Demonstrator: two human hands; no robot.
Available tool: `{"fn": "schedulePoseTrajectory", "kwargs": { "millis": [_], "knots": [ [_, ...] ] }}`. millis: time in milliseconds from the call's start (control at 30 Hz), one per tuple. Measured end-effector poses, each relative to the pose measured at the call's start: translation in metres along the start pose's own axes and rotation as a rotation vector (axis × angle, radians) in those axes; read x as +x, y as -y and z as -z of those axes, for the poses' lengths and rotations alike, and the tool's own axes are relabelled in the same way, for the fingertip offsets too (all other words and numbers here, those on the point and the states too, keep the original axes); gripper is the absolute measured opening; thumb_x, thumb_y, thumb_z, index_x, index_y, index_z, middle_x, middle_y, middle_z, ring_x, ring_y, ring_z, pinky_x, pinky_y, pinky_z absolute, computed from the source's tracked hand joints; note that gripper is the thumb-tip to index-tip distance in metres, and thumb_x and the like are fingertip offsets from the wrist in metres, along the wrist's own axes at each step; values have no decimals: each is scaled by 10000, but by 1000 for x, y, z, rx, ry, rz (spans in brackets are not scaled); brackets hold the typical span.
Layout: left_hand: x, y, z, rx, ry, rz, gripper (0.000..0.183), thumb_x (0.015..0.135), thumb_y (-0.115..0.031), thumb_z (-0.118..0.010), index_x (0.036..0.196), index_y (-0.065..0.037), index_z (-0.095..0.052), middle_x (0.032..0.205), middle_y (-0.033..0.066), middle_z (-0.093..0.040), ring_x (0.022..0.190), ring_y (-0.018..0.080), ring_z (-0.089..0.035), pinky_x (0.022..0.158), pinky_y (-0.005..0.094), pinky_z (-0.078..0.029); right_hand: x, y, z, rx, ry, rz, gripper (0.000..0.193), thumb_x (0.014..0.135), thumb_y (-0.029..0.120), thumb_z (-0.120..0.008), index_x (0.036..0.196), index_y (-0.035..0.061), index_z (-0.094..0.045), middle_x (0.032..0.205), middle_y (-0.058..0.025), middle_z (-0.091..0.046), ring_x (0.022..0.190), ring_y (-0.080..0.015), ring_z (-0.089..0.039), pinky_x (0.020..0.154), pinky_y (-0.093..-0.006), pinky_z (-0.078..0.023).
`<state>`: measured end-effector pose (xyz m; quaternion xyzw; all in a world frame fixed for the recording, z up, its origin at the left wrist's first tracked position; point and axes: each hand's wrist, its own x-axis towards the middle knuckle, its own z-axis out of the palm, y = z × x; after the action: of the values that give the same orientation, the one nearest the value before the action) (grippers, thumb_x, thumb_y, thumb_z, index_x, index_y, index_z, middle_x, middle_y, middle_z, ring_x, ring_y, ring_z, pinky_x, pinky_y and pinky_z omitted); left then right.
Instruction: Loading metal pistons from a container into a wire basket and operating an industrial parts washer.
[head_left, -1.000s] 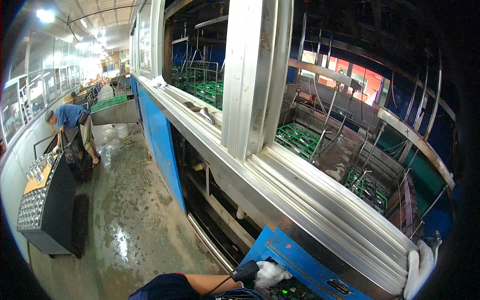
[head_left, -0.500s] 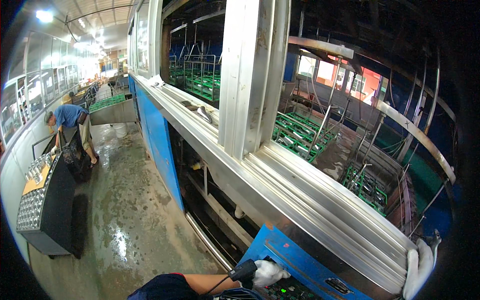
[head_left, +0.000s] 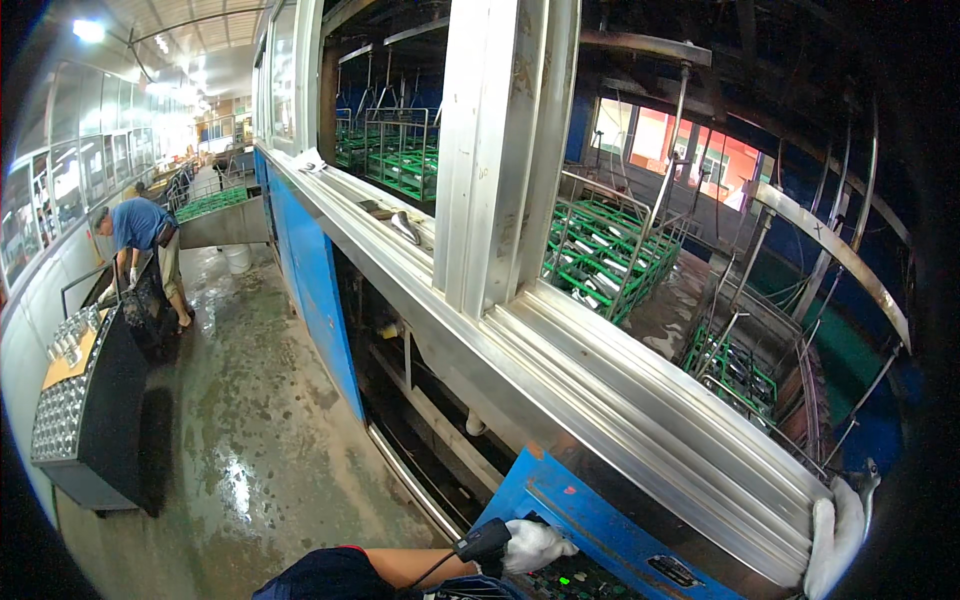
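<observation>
My left hand [head_left: 535, 547], in a white glove with a black device at the wrist, reaches to an opening in a tilted blue metal panel [head_left: 565, 500] at the lower middle. Its fingers are turned away, so I cannot see their grip. Small green lights glow on a dark control surface [head_left: 580, 588] just below it. At the far lower right, my right hand [head_left: 838, 540] wears a white glove too. It rests with fingers stretched over the end of the silvery window sill [head_left: 650, 410], holding nothing that I can see.
Beyond the sill, green racks [head_left: 600, 255] with shiny metal pieces hang in a wash area, under a curved metal bar [head_left: 835, 245]. A metal tool [head_left: 405, 228] lies on the sill. Left, a person in blue [head_left: 143, 228] bends beside a black bench [head_left: 95, 410] with glassy pieces; the floor is wet.
The nearer green rack and its overhead bar have risen and shifted slightly beyond the window. Both of the other person's gloved hands now show. My own hands stay in nearly the same place.
</observation>
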<state>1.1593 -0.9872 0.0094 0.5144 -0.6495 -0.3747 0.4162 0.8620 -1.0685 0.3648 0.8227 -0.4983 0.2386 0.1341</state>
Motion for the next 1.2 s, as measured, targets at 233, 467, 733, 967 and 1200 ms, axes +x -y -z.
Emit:
{"fn": "schedulePoseTrajectory", "kwargs": {
  "millis": [233, 467, 733, 967, 1200],
  "knots": [
    [-2, -45, 20, 139, 36, 37, 255, 965, -214, -451, 1139, -58, -552, 1081, 128, -611, 1042, 257, -586, 924, 349, -466, 1, 0, 0, 12, -3, 14, 458, 922, 401, -526, 1146, 17, -634, 1169, -171, -624, 1099, -316, -561, 1025, -348, -345],
    [4, -12, 1, 130, -41, -10, 384, 992, -299, -390, 1201, -23, -557, 1150, 158, -627, 1081, 278, -595, 933, 362, -477, -1, -1, -4, 48, 3, -24, 494, 930, 425, -497, 1175, 14, -617, 1171, -189, -619, 1112, -316, -559, 1018, -341, -354],
    [-5, -17, -1, -84, -157, -97, 263, 967, -178, -445, 1147, -21, -553, 1060, 145, -618, 1009, 267, -596, 894, 361, -477, -1, 0, -2, 14, -6, 9, 500, 932, 434, -490, 1165, 12, -621, 1158, -182, -626, 1101, -322, -562, 1003, -355, -368],
    [1, -13, 2, 120, -44, 6, 262, 966, -172, -437, 1153, -31, -553, 1075, 140, -618, 1001, 265, -594, 886, 348, -473, -1, 2, -3, 37, -24, 23, 453, 930, 397, -503, 1139, 18, -634, 1138, -179, -633, 1069, -331, -566, 980, -367, -377],
    [-5, -37, 17, 100, 12, -2, 267, 962, -181, -446, 1164, -42, -553, 1075, 137, -619, 1003, 272, -591, 895, 382, -470, 3, 1, -3, 32, -12, 29, 481, 932, 426, -476, 1152, 28, -632, 1137, -180, -632, 1065, -330, -567, 973, -370, -384]
  ]
}}
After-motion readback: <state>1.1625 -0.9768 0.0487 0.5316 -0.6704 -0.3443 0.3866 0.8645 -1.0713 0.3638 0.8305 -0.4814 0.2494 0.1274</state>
